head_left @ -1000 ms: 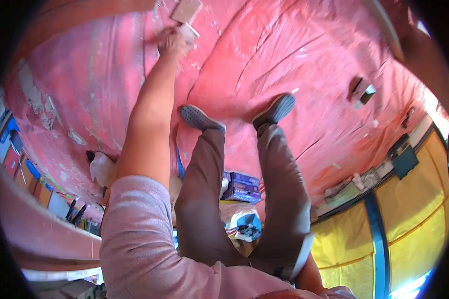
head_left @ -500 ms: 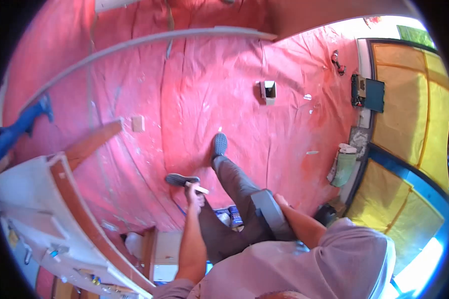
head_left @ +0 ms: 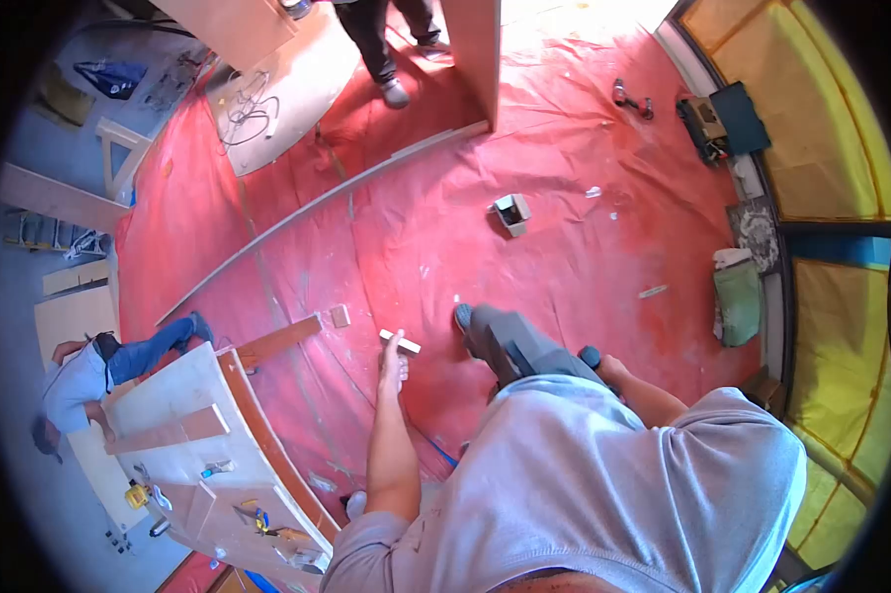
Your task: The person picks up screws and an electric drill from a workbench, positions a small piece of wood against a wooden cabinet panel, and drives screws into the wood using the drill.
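My left hand (head_left: pixel 394 370) is stretched out over the red floor covering, closed around a small pale wood block (head_left: pixel 400 342). The block's ends stick out on both sides of my fingers. Down beside my right thigh, my right hand (head_left: pixel 612 372) is closed on a dark, round-ended thing (head_left: pixel 590 356); most of it is hidden by my body, so its kind does not show. A square wood piece (head_left: pixel 340 316) lies on the floor left of my left hand, near the end of a brown board (head_left: pixel 279 341).
A workbench (head_left: pixel 203 445) with tools stands at left, where a co-worker (head_left: pixel 80 381) bends over. Another person's legs (head_left: pixel 381 44) stand beyond a long thin strip (head_left: pixel 317 217). An open box (head_left: pixel 510 214), a drill (head_left: pixel 632 100) and a toolbox (head_left: pixel 707 128) sit on the floor.
My view has swung, bringing the co-worker, the bench and another person's legs further into view. My left hand with the block reaches further forward. The grey boxy shape near my right hand no longer shows.
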`<action>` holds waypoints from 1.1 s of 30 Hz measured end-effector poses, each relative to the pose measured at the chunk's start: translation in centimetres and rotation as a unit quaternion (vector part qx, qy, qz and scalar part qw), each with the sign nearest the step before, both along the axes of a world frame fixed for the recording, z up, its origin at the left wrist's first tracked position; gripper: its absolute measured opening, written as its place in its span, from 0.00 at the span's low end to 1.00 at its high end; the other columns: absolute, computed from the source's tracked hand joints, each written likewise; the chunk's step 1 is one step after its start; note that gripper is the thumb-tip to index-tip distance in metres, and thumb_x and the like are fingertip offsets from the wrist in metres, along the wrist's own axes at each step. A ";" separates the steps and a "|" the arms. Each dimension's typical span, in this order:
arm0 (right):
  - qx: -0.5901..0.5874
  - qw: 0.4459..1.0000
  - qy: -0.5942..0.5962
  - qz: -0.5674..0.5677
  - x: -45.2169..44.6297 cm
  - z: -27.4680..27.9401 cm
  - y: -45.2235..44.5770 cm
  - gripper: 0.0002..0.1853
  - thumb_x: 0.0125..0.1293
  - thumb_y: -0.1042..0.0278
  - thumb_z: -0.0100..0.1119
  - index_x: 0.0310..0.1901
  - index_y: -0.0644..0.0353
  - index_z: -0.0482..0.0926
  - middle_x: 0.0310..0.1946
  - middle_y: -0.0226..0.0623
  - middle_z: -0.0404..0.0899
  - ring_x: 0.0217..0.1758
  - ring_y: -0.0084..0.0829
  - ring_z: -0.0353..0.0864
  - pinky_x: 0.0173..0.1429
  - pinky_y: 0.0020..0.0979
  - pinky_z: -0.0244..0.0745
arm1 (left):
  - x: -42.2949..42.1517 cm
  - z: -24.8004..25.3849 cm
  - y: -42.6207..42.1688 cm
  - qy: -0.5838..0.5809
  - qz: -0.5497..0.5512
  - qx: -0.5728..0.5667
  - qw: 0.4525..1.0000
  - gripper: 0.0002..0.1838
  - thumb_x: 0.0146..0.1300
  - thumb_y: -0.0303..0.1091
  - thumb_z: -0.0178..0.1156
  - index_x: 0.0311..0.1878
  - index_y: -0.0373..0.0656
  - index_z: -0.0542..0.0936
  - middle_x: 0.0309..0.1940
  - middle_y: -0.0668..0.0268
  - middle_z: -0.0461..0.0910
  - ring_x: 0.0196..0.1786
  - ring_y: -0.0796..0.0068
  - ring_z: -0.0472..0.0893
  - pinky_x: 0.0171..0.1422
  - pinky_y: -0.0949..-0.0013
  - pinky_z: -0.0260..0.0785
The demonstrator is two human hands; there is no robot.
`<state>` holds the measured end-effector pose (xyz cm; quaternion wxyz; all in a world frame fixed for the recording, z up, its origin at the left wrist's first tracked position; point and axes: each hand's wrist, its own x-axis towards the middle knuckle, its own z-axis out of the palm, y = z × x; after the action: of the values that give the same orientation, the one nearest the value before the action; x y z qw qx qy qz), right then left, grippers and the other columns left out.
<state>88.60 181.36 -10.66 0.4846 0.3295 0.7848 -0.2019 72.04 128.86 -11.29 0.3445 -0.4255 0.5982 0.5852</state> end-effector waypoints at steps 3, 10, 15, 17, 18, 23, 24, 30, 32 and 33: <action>-0.019 1.000 0.010 -0.004 6.8 -7.1 9.4 0.34 0.54 0.41 0.77 0.50 0.68 0.89 0.49 0.57 0.89 0.53 0.52 0.91 0.53 0.48 0.85 | 3.5 0.4 3.3 -0.032 0.032 0.002 0.999 0.34 0.60 0.76 0.66 0.20 0.59 0.66 0.10 0.83 0.51 0.09 0.85 0.52 0.14 0.73 0.41; 0.018 0.996 -0.055 -0.071 -3.6 5.5 19.8 0.34 0.54 0.42 0.76 0.50 0.69 0.88 0.49 0.59 0.89 0.52 0.54 0.91 0.54 0.49 0.85 | 18.4 -1.8 13.7 -0.145 0.082 -0.014 0.986 0.30 0.59 0.74 0.66 0.26 0.57 0.72 0.13 0.78 0.60 0.12 0.78 0.62 0.16 0.72 0.49; 0.060 0.991 0.111 -0.052 -13.3 2.2 33.6 0.31 0.56 0.45 0.76 0.48 0.70 0.87 0.46 0.58 0.90 0.50 0.51 0.92 0.51 0.47 0.86 | 20.2 -4.5 21.8 -0.123 0.138 0.132 0.974 0.29 0.73 0.68 0.53 0.27 0.54 0.79 0.15 0.71 0.74 0.17 0.74 0.72 0.21 0.67 0.62; 0.039 0.994 0.092 -0.034 -20.3 5.7 38.3 0.18 0.59 0.59 0.74 0.41 0.67 0.88 0.29 0.48 0.89 0.33 0.41 0.92 0.39 0.42 0.84 | 15.1 -4.6 27.6 0.118 0.110 0.162 0.974 0.28 0.81 0.58 0.46 0.26 0.54 0.79 0.19 0.65 0.81 0.21 0.74 0.77 0.24 0.66 0.66; 0.050 0.993 0.107 0.002 -22.8 4.8 41.9 0.17 0.59 0.60 0.74 0.43 0.66 0.88 0.28 0.47 0.88 0.32 0.40 0.90 0.38 0.42 0.83 | 10.7 -3.9 31.4 0.140 0.180 0.094 0.969 0.23 0.78 0.56 0.53 0.29 0.55 0.80 0.21 0.68 0.81 0.23 0.73 0.78 0.28 0.66 0.69; 0.045 0.990 0.134 0.008 -40.5 12.2 49.4 0.19 0.59 0.60 0.73 0.47 0.63 0.87 0.31 0.45 0.88 0.33 0.40 0.90 0.39 0.41 0.83 | -14.9 3.6 42.1 -0.012 0.168 0.060 0.984 0.23 0.67 0.64 0.66 0.30 0.57 0.74 0.15 0.80 0.66 0.12 0.85 0.61 0.14 0.72 0.45; 0.045 0.979 0.179 0.090 -43.2 11.8 51.6 0.20 0.60 0.59 0.71 0.49 0.63 0.86 0.37 0.52 0.89 0.42 0.48 0.89 0.47 0.45 0.83 | -18.5 2.7 43.0 -0.024 0.145 0.093 0.985 0.25 0.67 0.67 0.66 0.29 0.57 0.73 0.13 0.82 0.62 0.10 0.86 0.57 0.13 0.73 0.40; -0.023 0.935 0.302 0.185 -62.1 13.4 55.1 0.22 0.62 0.65 0.65 0.59 0.61 0.81 0.50 0.60 0.86 0.59 0.59 0.84 0.63 0.51 0.78 | -42.6 -1.7 55.7 0.029 0.127 0.144 0.981 0.22 0.66 0.55 0.70 0.28 0.57 0.70 0.14 0.84 0.57 0.12 0.89 0.54 0.15 0.77 0.42; -0.038 0.933 0.294 0.205 -64.7 12.9 55.2 0.24 0.62 0.66 0.66 0.60 0.61 0.79 0.50 0.59 0.86 0.59 0.59 0.84 0.63 0.51 0.78 | -42.5 -2.4 58.5 -0.013 0.086 0.150 0.985 0.18 0.65 0.52 0.70 0.30 0.57 0.74 0.15 0.84 0.59 0.13 0.89 0.55 0.16 0.77 0.44; -0.047 0.930 0.297 0.213 -68.2 14.1 54.1 0.25 0.62 0.67 0.67 0.61 0.62 0.78 0.51 0.59 0.86 0.59 0.59 0.84 0.62 0.52 0.77 | -45.0 -1.6 60.4 -0.022 0.077 0.147 0.986 0.15 0.65 0.51 0.70 0.31 0.56 0.76 0.16 0.83 0.60 0.14 0.89 0.56 0.16 0.78 0.45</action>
<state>20.43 235.46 3.45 0.2757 0.0566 0.9342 -0.2193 27.06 189.21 -12.90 0.3701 -0.4281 0.4632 0.6821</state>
